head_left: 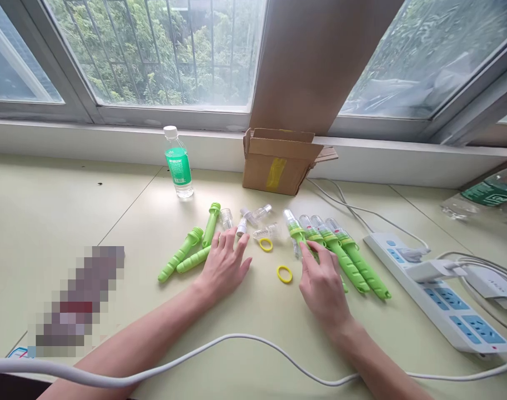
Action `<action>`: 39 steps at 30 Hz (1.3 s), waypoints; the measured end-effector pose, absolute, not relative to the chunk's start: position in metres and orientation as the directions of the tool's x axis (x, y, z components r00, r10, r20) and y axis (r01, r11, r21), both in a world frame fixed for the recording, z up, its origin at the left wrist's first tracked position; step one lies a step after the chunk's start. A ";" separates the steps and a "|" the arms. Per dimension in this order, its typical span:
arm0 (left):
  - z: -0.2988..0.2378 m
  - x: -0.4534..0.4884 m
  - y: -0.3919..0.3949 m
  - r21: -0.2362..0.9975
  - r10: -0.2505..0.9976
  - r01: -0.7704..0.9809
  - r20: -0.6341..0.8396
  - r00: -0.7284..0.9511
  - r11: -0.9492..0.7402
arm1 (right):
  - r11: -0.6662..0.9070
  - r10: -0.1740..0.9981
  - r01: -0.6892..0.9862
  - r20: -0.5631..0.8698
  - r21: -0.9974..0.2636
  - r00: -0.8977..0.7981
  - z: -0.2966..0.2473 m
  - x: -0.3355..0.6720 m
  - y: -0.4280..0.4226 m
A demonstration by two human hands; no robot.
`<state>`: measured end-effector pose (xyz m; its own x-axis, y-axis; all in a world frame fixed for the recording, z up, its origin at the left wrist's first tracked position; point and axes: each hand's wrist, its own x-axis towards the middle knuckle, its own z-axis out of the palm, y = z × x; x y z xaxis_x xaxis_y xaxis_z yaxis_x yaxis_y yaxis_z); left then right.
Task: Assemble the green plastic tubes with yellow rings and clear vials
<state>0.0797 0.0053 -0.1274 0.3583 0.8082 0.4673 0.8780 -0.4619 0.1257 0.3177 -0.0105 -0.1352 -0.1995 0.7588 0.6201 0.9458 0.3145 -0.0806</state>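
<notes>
My left hand (225,262) lies flat on the pale green table, fingers spread, holding nothing. Its fingertips reach toward several small clear plastic caps (253,219). Just left of it lie three loose green spiral handles (192,247). My right hand (322,280) rests palm down, fingers stretched out, its fingertips touching the leftmost of a row of several assembled green pieces with clear tops (340,250). Two yellow rubber rings lie between the hands, one (265,244) farther back and one (284,274) nearer to me.
A water bottle (178,162) and an open cardboard box (278,161) stand by the window sill. A white power strip (440,291) with plugs and cables lies at the right. A white cable (220,344) crosses over my forearms. A blurred patch (80,300) is at the left.
</notes>
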 end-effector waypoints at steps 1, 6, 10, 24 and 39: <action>-0.127 0.080 0.005 0.124 0.808 0.877 0.466 0.361 -0.463 | 0.313 0.761 0.946 0.618 -0.082 -0.199 -0.135 0.318 -0.011; -0.127 0.080 0.005 0.125 0.807 0.875 0.465 0.365 -0.467 | 0.311 0.776 0.945 0.601 -0.098 -0.193 -0.135 0.319 -0.010; -0.127 0.080 0.005 0.123 0.807 0.876 0.464 0.364 -0.466 | 0.326 0.794 0.939 0.571 -0.112 -0.208 -0.138 0.321 -0.010; -0.127 0.080 0.005 0.110 0.812 0.882 0.456 0.364 -0.458 | 0.374 0.834 0.897 0.507 -0.234 -0.216 -0.136 0.310 -0.013; -0.125 0.081 0.003 0.080 0.823 0.890 0.427 0.376 -0.448 | 0.300 0.856 0.929 0.491 -0.214 -0.163 -0.133 0.309 -0.012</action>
<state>0.0808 0.0027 -0.1246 0.3761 0.8225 0.4266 0.8903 -0.4484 0.0796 0.3091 -0.0124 -0.1328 -0.1632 0.8555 0.4914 0.9295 0.3003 -0.2142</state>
